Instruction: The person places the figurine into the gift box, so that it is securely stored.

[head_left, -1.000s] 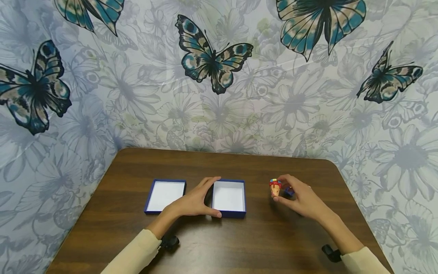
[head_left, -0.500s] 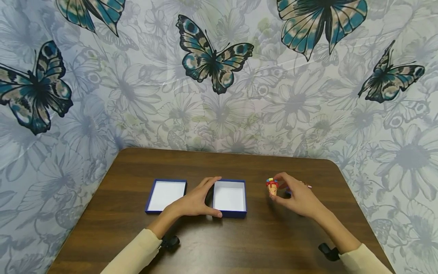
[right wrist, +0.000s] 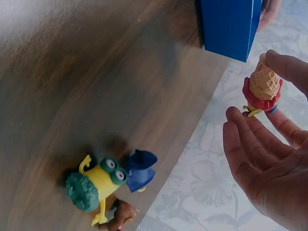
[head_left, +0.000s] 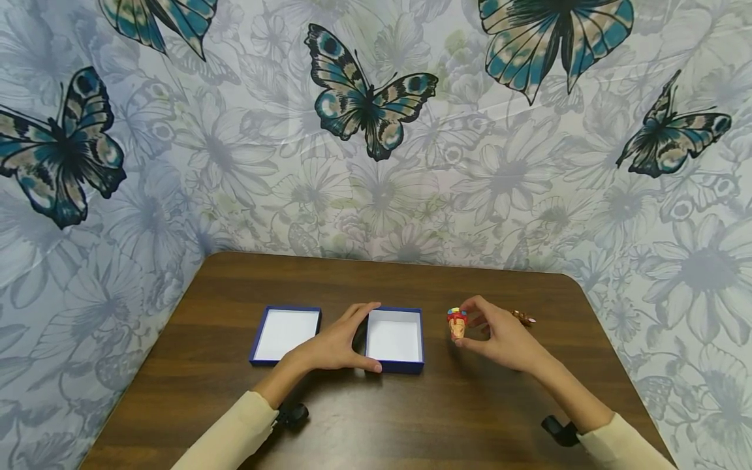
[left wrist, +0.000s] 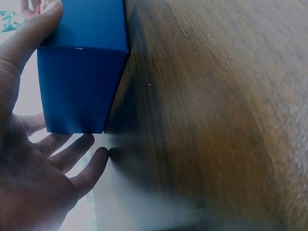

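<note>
My right hand (head_left: 499,336) pinches a small ice cream cone toy (head_left: 457,324) between thumb and fingertips, just above the table. In the right wrist view the ice cream cone toy (right wrist: 264,85) shows its tan waffle part by the thumb, with red, yellow and blue at the other end. My left hand (head_left: 335,343) grips an open blue box (head_left: 393,367) with a white inside, thumb at the near side and fingers at the far side. The left wrist view shows the blue box (left wrist: 79,89) between thumb and fingers.
A shallow blue-rimmed lid (head_left: 288,336) lies left of the box, partly behind the left hand. Toy figures sit beyond the right hand: a yellow and green one (right wrist: 98,180), a dark blue one (right wrist: 140,169) and a brown one (right wrist: 124,215). A patterned cloth (head_left: 376,209) hangs behind the table.
My right hand has moved left with the ice cream cone toy, towards the blue box, uncovering a brown toy behind it. The left hand and the box have stayed in place.
</note>
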